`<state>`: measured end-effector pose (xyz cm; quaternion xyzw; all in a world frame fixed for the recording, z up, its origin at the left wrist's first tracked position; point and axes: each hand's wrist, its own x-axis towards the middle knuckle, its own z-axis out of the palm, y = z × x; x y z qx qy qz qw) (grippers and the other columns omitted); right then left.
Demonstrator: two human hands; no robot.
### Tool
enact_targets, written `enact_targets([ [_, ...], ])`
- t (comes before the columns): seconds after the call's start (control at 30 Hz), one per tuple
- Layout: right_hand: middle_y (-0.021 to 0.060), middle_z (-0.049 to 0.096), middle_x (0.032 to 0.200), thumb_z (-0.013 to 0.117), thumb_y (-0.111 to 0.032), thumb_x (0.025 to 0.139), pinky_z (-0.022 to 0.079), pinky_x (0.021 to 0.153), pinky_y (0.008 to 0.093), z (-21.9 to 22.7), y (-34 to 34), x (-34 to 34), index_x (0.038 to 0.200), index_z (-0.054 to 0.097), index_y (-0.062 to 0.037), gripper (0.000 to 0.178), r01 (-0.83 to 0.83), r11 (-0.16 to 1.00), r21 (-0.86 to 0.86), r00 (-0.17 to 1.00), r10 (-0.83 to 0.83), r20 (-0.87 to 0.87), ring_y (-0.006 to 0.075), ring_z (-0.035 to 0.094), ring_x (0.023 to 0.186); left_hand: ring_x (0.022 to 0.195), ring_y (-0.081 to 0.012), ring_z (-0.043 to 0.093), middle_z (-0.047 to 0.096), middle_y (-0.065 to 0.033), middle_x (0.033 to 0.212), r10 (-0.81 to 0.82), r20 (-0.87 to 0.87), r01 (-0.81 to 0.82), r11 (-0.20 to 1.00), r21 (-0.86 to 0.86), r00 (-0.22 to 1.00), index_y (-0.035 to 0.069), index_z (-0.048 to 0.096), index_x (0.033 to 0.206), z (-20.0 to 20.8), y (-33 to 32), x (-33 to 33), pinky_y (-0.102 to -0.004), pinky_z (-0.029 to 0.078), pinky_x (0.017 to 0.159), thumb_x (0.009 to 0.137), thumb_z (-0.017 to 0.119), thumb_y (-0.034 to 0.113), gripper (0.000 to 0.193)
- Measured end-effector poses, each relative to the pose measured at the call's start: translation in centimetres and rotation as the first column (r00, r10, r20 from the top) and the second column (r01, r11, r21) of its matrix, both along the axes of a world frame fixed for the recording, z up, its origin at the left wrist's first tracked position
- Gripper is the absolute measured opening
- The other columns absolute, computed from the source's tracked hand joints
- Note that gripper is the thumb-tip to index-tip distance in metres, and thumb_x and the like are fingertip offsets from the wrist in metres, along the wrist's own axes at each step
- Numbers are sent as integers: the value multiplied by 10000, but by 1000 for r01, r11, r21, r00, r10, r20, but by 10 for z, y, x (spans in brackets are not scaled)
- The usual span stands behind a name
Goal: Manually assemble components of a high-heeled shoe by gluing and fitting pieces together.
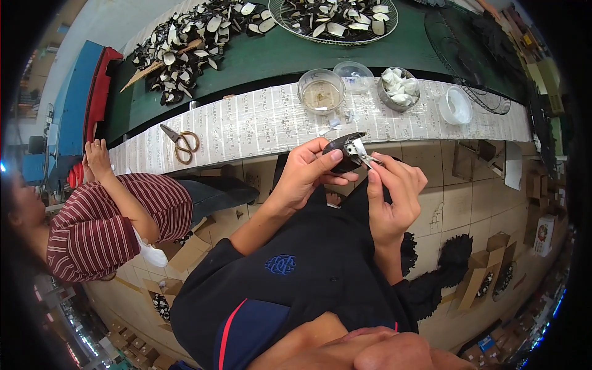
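Observation:
My left hand is closed around a small glossy black shoe piece with a white lining, holding it in front of my chest near the table's edge. Thumb and fingers pinch it from the left side. A small silvery metal tool sits between the thumb and fingers of my right hand; its tip meets the piece beside the white part. The tool's exact kind is too small to make out. On the table nearby are a clear round tub with a brownish residue and a metal bowl of crumpled white material.
Scissors lie on the paper-covered table edge. A pile of black-and-white pieces and a wire basket of them stand on the green surface. A white tub is to the right. A person in a striped shirt is at left.

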<state>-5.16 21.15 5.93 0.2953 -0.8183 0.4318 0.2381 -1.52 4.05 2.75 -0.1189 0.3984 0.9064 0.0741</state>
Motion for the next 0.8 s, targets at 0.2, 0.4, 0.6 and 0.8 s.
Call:
enact_targets([
  [0.2,62,684,945,706,-49,774,366,809,317,3,2,-2,901,680,-26,132,57,998,27,998,-57,-7,195,606,816,835,-260,696,646,-159,986,4,-2,-4,1000,10,1000,-22,540,990,4,1,-1,-252,594,678,931,585,176,211],
  [0.4,63,686,937,705,-48,778,372,804,315,6,8,-5,909,682,-28,135,114,993,-1,993,-114,-1,204,606,821,834,-262,696,645,-159,995,36,-3,-36,999,13,999,-26,538,993,3,-1,-2,-253,593,683,928,588,168,211],
  [0.6,56,684,947,710,-55,772,361,806,316,4,3,-3,906,681,-29,139,44,999,15,999,-43,-7,193,604,815,828,-260,696,645,-159,995,30,-10,-30,1000,10,999,-22,536,985,1,1,-3,-255,593,683,928,588,165,202],
  [0.8,40,681,948,718,-63,768,357,805,314,2,3,-5,902,681,-33,142,93,994,58,996,-92,-21,185,603,815,831,-258,696,646,-155,1000,37,-1,-37,999,3,999,-13,540,976,2,-1,-3,-257,592,682,934,580,180,202],
])
